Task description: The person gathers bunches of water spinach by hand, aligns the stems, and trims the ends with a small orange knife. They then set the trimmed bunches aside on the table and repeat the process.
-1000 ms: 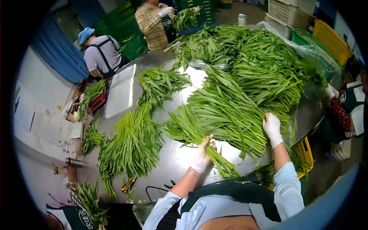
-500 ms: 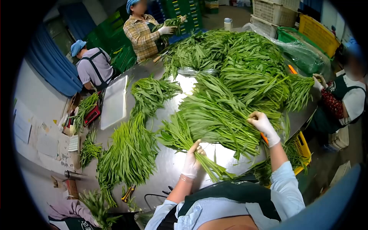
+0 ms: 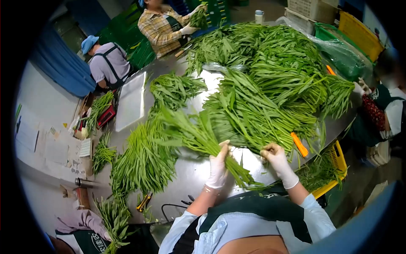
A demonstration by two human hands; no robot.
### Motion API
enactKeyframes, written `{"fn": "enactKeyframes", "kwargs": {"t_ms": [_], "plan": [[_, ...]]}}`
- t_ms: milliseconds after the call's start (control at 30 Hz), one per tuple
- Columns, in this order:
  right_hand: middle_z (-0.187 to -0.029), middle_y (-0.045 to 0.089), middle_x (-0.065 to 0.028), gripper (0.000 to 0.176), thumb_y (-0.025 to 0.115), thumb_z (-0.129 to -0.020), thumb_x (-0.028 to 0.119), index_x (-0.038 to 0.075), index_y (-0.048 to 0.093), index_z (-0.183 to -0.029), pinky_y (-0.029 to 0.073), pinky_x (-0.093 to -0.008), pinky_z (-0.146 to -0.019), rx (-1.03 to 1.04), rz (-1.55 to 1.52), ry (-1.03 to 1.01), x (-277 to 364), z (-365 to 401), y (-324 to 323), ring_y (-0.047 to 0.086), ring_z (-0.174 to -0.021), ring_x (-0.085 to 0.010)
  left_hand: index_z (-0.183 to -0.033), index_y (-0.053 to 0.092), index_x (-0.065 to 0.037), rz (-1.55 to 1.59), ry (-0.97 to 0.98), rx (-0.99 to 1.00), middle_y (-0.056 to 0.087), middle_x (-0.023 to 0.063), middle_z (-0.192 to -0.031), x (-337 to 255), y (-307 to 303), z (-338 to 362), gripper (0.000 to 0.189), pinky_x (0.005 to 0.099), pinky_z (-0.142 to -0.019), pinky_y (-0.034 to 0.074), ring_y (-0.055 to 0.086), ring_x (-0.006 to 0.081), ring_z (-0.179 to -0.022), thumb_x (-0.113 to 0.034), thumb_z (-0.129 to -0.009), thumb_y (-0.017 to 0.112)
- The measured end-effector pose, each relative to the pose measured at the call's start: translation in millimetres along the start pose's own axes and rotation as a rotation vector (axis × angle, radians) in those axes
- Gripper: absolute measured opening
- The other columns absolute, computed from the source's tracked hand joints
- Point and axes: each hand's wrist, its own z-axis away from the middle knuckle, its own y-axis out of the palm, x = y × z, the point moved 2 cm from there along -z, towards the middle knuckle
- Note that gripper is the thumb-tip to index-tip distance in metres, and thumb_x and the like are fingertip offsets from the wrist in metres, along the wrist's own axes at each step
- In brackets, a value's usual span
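My left hand (image 3: 218, 166), in a white glove, grips a bunch of long green leafy stalks (image 3: 192, 133) around its stems; the leaves point up and to the left over the steel table (image 3: 190, 178). My right hand (image 3: 278, 163), also gloved, is closed on a few stalks drawn from the near edge of the big green pile (image 3: 262, 106). An orange-handled knife (image 3: 299, 144) lies just to the right of that hand.
A sorted heap of stalks (image 3: 144, 156) lies left of me, with a white tray (image 3: 132, 100) beyond it. Co-workers stand at the far side (image 3: 163, 25), far left (image 3: 108, 63) and right (image 3: 380, 114). A yellow crate (image 3: 334, 165) of trimmings sits below the table's right edge.
My left hand has lifted its bunch off the table and swung the leaves left. My right hand has come back from the pile toward me with a few stalks, uncovering the orange knife.
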Motion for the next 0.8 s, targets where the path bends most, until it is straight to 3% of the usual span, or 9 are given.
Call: {"fn": "enactKeyframes", "kwargs": {"t_ms": [200,333,367,467,500,633,667,733,800], "plan": [[-0.079,0.063,-0.005,0.013,0.068,-0.075,0.007,0.0,0.061,-0.082,0.047,-0.0247,-0.066,0.216,0.392,-0.291,-9.3,22.3,30.2,0.059,-0.072,-0.0115,-0.107,0.056,-0.001,-0.111,-0.033,-0.006,0.057,-0.0003,-0.077,11.3,-4.2,-8.2,0.025,0.019,-0.05,0.044,0.051,0.0056,-0.06,-0.011,-0.085,0.061],[-0.104,0.059,-0.0132,0.058,0.072,-0.073,0.018,0.0,0.047,-0.122,0.046,-0.0295,-0.082,0.433,0.487,-0.049,-9.6,11.6,31.3,0.057,-0.093,-0.0189,-0.098,0.057,-0.003,-0.148,-0.079,0.016,0.057,-0.0007,-0.078,8.5,0.0,-1.2,0.016,0.0194,-0.05,0.044,0.052,0.0064,-0.059,-0.009,-0.084,0.062],[-0.117,0.052,-0.0162,0.078,0.072,-0.074,0.023,0.0,0.03,-0.134,0.043,-0.0311,-0.09,0.484,0.273,0.052,-13.2,7.0,35.5,0.053,-0.102,-0.0224,-0.097,0.057,-0.005,-0.16,-0.102,0.03,0.058,-0.0005,-0.08,10.9,3.6,1.7,0.016,0.0194,-0.05,0.043,0.053,0.0068,-0.061,-0.008,-0.083,0.063],[-0.116,0.052,-0.0113,0.061,0.064,-0.081,0.02,-0.004,0.034,-0.129,0.044,-0.0294,-0.088,0.362,-0.068,0.091,-10.9,-10.5,60.0,0.053,-0.101,-0.0187,-0.101,0.056,-0.005,-0.218,-0.013,0.135,0.058,0.0,-0.083,21.6,14.5,4.2,0.02,0.0181,-0.051,0.042,0.053,0.006,-0.063,-0.008,-0.083,0.063],[-0.11,0.055,-0.0095,0.043,0.058,-0.085,0.015,-0.004,0.042,-0.12,0.045,-0.028,-0.085,0.305,-0.009,0.019,6.0,-10.4,65.8,0.055,-0.097,-0.0159,-0.103,0.055,-0.004,-0.196,-0.045,0.124,0.058,-0.0002,-0.081,22.4,16.4,4.3,0.02,0.0182,-0.051,0.042,0.053,0.0058,-0.062,-0.008,-0.084,0.062],[-0.098,0.059,-0.0095,0.016,0.045,-0.092,0.009,0.0,0.049,-0.104,0.047,-0.0292,-0.079,0.047,-0.285,-0.135,2.0,-14.7,77.6,0.059,-0.086,-0.0172,-0.104,0.054,-0.004,-0.097,-0.119,0.129,0.056,-0.0007,-0.076,18.2,13.2,3.9,0.02,0.0186,-0.05,0.043,0.052,0.0052,-0.059,-0.01,-0.086,0.06],[-0.085,0.056,-0.0047,0.012,0.043,-0.094,0.012,0.003,0.048,-0.1,0.049,-0.0308,-0.075,0.03,-0.409,-0.14,-6.8,-19.5,75.2,0.058,-0.078,-0.0164,-0.104,0.053,-0.004,-0.07,-0.128,0.145,0.055,-0.0008,-0.075,18.6,9.6,2.7,0.019,0.0188,-0.05,0.044,0.052,0.0051,-0.059,-0.01,-0.087,0.06],[-0.071,0.047,0.0005,0.01,0.043,-0.094,0.014,0.006,0.047,-0.099,0.046,-0.03,-0.065,0.098,-0.832,0.023,13.8,-8.9,71.2,0.049,-0.063,-0.0127,-0.097,0.054,-0.003,-0.008,-0.026,0.064,0.053,-0.0004,-0.07,20.1,2.2,-5.5,0.013,0.0204,-0.048,0.045,0.051,0.0071,-0.056,-0.01,-0.087,0.059],[-0.066,0.038,0.0038,0.009,0.043,-0.094,0.015,0.008,0.045,-0.099,0.029,-0.0203,-0.048,0.321,-0.79,0.192,11.0,-0.8,44.0,0.031,-0.05,-0.0054,-0.092,0.054,-0.003,0.041,-0.008,-0.027,0.051,-0.0001,-0.067,10.7,-8.8,-16.7,0.009,0.02,-0.046,0.043,0.049,0.0082,-0.054,-0.006,-0.085,0.058]]}}
